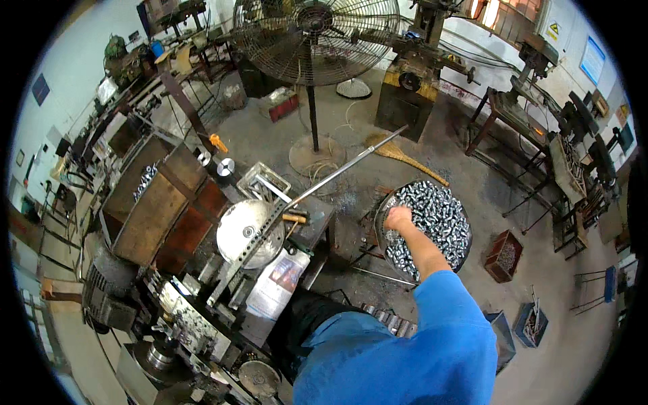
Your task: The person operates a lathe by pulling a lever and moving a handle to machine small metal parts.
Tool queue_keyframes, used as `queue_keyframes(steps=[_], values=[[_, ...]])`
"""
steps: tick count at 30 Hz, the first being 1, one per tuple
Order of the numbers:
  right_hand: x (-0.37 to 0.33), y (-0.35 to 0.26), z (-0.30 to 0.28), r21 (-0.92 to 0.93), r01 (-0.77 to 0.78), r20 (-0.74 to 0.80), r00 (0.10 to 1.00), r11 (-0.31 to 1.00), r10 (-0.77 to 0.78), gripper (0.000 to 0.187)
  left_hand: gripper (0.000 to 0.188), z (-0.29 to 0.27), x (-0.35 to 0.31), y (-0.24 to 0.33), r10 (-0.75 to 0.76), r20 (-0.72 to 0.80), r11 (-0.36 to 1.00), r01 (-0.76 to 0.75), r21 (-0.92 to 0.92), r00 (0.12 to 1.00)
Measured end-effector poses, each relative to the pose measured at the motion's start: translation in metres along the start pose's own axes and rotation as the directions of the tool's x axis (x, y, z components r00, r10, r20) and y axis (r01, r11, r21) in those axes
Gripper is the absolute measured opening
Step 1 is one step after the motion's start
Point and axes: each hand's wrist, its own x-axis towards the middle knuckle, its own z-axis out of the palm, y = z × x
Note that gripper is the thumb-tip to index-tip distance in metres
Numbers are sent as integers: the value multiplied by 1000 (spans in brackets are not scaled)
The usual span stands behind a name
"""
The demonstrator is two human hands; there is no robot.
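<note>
My right hand (398, 217) reaches out from a blue sleeve to the left side of a wide round tub (387, 252). The tub is heaped with small shiny metal parts (435, 219). My fingers look curled together over the heap's left edge. Whatever they hold, if anything, is hidden. My left hand does not show. To the left of the tub stands a machine with a round pale metal disc (233, 233). A long metal bar (344, 169) slants across above the disc, rising to the right.
A big standing fan (312, 111) rises ahead, and a straw broom (408, 159) lies on the floor beyond the tub. Rusty bins (158, 216) stand left of the disc. A red-brown crate (503, 256) and a blue bin (530, 325) sit to the right.
</note>
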Motion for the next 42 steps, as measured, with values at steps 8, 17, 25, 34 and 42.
queue_keyframes(steps=[8,17,25,34,42], values=[[-24,-17,-6,-22,93,-100,990,995,-95,43,39,14,-3,26,59,21,998,-58,-18,998],[-37,-49,-18,297,524,-450,814,799,-367,27,40,24,-28,87,225,69,972,-218,-90,972],[-269,-271,-140,161,756,-829,-245,-634,-502,25,36,94,-55,146,516,406,856,-458,-239,754],[-377,-294,-138,182,583,-907,-212,-792,-364,15,48,166,-111,127,431,713,801,128,-584,553],[-392,-268,-143,111,694,-857,-296,-712,-422,8,31,147,-108,129,598,524,801,-427,-420,606]])
